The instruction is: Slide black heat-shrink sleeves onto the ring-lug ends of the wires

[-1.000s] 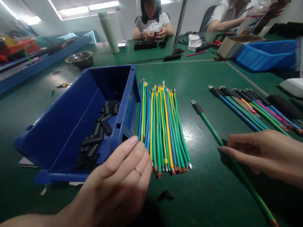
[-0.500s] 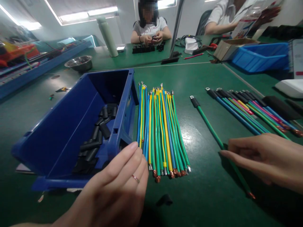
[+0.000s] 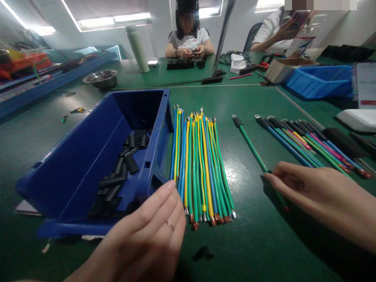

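Observation:
Between thumb and fingers, my right hand (image 3: 305,188) pinches a green cable (image 3: 254,150) with a black sleeve and metal lug at its far end and bare copper at the near end. My left hand (image 3: 152,231) has its fingers pressed together at the near left end of a row of blue, green and yellow cables (image 3: 202,168); what lies under its fingertips is hidden. Left of the row stands a blue bin (image 3: 73,168) with black sleeves (image 3: 111,182) inside. Black-sleeved cables (image 3: 296,145) lie in a group on the right.
A loose black sleeve (image 3: 203,252) lies near the front. Farther back are a metal bowl (image 3: 101,79), a green bottle (image 3: 138,51), a lamp stand (image 3: 219,43), a cardboard box (image 3: 279,70) and a light-blue bin (image 3: 320,82). Two people sit across the table.
My right hand has moved left and slightly up, with the green cable shifting the same way. The person at the back right now holds up a phone. My left hand stays nearly still.

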Motion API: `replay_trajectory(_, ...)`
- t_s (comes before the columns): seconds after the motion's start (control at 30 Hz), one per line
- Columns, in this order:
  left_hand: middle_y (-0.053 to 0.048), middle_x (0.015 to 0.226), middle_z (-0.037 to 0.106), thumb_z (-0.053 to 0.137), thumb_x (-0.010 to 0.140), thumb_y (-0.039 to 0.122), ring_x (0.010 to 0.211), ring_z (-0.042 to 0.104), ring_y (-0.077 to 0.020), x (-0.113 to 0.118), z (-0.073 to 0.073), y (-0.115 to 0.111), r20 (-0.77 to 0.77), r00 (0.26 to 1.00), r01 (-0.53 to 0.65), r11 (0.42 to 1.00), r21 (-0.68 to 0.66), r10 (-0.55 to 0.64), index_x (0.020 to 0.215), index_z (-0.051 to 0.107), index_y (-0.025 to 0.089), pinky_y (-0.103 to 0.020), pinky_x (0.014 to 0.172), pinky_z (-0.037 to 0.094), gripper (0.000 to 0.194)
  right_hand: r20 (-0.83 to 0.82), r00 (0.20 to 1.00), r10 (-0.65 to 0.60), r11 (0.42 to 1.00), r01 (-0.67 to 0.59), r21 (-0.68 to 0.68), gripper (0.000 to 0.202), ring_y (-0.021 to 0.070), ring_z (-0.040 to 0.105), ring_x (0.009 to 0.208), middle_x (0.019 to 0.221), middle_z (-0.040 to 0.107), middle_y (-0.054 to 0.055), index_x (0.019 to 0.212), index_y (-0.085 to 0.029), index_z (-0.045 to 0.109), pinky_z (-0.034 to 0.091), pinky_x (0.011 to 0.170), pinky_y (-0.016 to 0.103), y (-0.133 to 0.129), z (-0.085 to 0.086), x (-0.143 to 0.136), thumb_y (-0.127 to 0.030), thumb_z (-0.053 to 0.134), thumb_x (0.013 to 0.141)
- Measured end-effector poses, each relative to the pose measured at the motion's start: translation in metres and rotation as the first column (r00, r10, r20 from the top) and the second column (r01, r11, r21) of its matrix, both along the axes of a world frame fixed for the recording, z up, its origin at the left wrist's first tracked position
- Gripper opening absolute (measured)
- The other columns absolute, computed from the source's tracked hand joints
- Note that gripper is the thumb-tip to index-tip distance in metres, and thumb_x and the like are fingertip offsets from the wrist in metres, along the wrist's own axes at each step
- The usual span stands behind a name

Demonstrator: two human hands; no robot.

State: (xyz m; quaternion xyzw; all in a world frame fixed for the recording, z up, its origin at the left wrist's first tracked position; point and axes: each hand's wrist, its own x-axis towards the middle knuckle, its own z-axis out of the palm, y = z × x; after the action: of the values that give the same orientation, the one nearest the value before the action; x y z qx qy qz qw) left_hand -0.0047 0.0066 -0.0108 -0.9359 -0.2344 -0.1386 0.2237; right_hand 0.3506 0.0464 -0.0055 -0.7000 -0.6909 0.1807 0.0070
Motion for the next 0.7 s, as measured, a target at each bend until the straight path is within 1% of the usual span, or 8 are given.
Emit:
replay_trajectory(0.1, -0.013, 0.114, 0.091, 0.038, 0.112, 0.004, 0.115, 0.082, -0.0224, 0.0, 0.0, 0.0, -0.01, 1.0, -0.008, 1.0, 0.006, 0.008, 0.113, 0.085, 0.008, -0.048, 0.153, 0.0, 0.047, 0.019, 1.0, 0.01, 1.0, -0.01, -0.015, 0.109, 0.028, 0.064, 0.048, 0.056, 0.065, 0.01, 0.059, -0.034, 0.055, 0.045, 0.05, 0.043, -0.002, 0.001, 0.0, -0.124, -0.007, 0.062)
replay_trajectory(0.17, -0.012, 0.115, 0.091, 0.036, 0.114, 0.005, 0.117, 0.08, -0.0223, -0.001, -0.003, -0.001, -0.007, 1.0, -0.003, 1.0, 0.013, 0.004, 0.115, 0.085, 0.008, -0.049, 0.154, 0.001, 0.049, 0.032, 0.999, 0.019, 0.999, -0.018, -0.027, 0.104, 0.0269, 0.062, 0.047, 0.055, 0.063, 0.009, 0.059, -0.034, 0.054, 0.043, 0.05, 0.042, -0.004, 0.001, 0.002, -0.121, -0.002, 0.068)
replay_trajectory(0.23, -0.012, 0.119, 0.089, 0.036, 0.115, 0.006, 0.121, 0.077, -0.0227, -0.004, -0.006, -0.002, -0.003, 1.0, -0.003, 1.0, 0.016, 0.003, 0.119, 0.083, 0.008, -0.049, 0.154, 0.004, 0.047, 0.045, 0.999, 0.03, 0.999, -0.028, -0.043, 0.095, 0.0259, 0.06, 0.046, 0.054, 0.062, 0.009, 0.059, -0.034, 0.053, 0.04, 0.049, 0.041, -0.005, 0.001, 0.005, -0.115, 0.007, 0.077)
replay_trajectory(0.3, -0.011, 0.126, 0.086, 0.037, 0.115, 0.007, 0.127, 0.073, -0.0232, -0.007, -0.01, -0.004, 0.004, 1.0, -0.007, 1.0, 0.017, 0.007, 0.126, 0.08, 0.007, -0.049, 0.154, 0.005, 0.044, 0.051, 0.998, 0.036, 0.998, -0.033, -0.057, 0.083, 0.0256, 0.06, 0.047, 0.055, 0.063, 0.008, 0.061, -0.034, 0.055, 0.04, 0.05, 0.04, -0.005, 0.0, 0.01, -0.105, 0.018, 0.084)
replay_trajectory(0.4, -0.012, 0.139, 0.079, 0.039, 0.116, 0.01, 0.136, 0.067, -0.0246, -0.013, -0.015, -0.006, 0.015, 1.0, -0.004, 1.0, 0.002, 0.004, 0.136, 0.075, 0.007, -0.051, 0.154, 0.006, 0.042, 0.063, 0.997, 0.033, 0.998, -0.029, -0.064, 0.071, 0.0264, 0.064, 0.05, 0.06, 0.067, 0.009, 0.065, -0.033, 0.059, 0.042, 0.052, 0.041, -0.007, -0.003, 0.019, -0.093, 0.028, 0.088)
replay_trajectory(0.47, -0.012, 0.142, 0.076, 0.04, 0.116, 0.012, 0.14, 0.065, -0.026, -0.015, -0.016, -0.007, 0.006, 1.0, 0.002, 1.0, 0.003, -0.002, 0.14, 0.073, 0.007, -0.052, 0.154, 0.006, 0.041, 0.078, 0.997, 0.023, 0.998, -0.018, -0.058, 0.067, 0.027, 0.065, 0.05, 0.062, 0.067, 0.009, 0.065, -0.033, 0.059, 0.042, 0.053, 0.042, -0.01, -0.007, 0.025, -0.09, 0.032, 0.089)
replay_trajectory(0.57, -0.013, 0.137, 0.08, 0.04, 0.112, 0.008, 0.136, 0.068, -0.0259, -0.015, -0.015, -0.007, -0.01, 1.0, 0.009, 1.0, 0.011, -0.009, 0.138, 0.073, 0.007, -0.052, 0.154, 0.006, 0.042, 0.135, 0.991, -0.001, 1.0, 0.001, 0.001, 0.064, 0.0262, 0.062, 0.048, 0.061, 0.065, 0.008, 0.067, -0.033, 0.057, 0.039, 0.055, 0.043, -0.016, -0.013, 0.037, -0.086, 0.038, 0.095)
replay_trajectory(0.7, -0.014, 0.117, 0.088, 0.039, 0.11, 0.005, 0.118, 0.076, -0.025, -0.008, -0.009, -0.003, -0.014, 1.0, 0.014, 0.999, 0.04, -0.013, 0.119, 0.081, 0.006, -0.051, 0.154, 0.006, 0.042, 0.171, 0.985, -0.004, 1.0, 0.002, 0.012, 0.063, 0.0261, 0.064, 0.05, 0.063, 0.065, 0.006, 0.068, -0.032, 0.061, 0.038, 0.055, 0.042, -0.02, -0.026, 0.062, -0.083, 0.046, 0.101)
